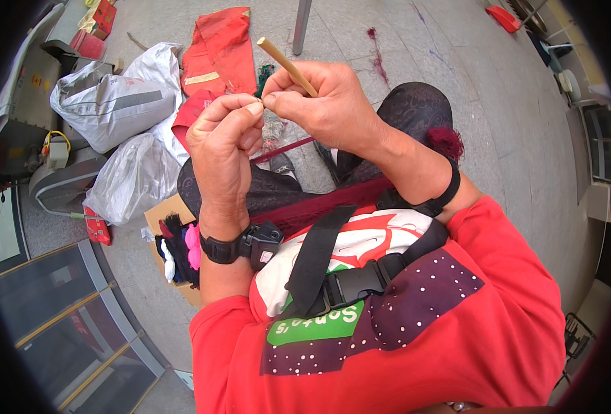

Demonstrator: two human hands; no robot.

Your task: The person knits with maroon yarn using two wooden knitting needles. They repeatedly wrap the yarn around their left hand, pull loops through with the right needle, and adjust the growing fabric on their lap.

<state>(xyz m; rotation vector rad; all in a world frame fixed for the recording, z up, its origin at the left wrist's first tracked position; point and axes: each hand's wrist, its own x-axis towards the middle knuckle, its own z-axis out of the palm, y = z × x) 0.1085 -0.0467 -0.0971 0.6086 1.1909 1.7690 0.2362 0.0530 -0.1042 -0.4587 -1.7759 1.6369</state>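
Both my hands are raised in front of my knees, their fingertips nearly meeting. A thin, light wooden stick (286, 65) slants up and left from my right hand (330, 103), which is closed around its lower end. My left hand (226, 148) is closed in a pinch, thumb against forefinger; whatever lies between those fingertips is too small to make out. Dark maroon yarn (319, 208) stretches over my lap below the hands, and a loose maroon tuft (445, 143) rests by my right knee. A narrow maroon strand (283, 150) runs between my legs, partly hidden by my left hand.
At the left, a cardboard box (169, 207) holds black, white and pink yarn bundles. White sacks (115, 103) and a clear plastic bag (133, 176) lie beyond it, near red cloth (217, 48). A metal leg (302, 26) stands ahead. Maroon yarn scraps (377, 55) lie on the tiled floor.
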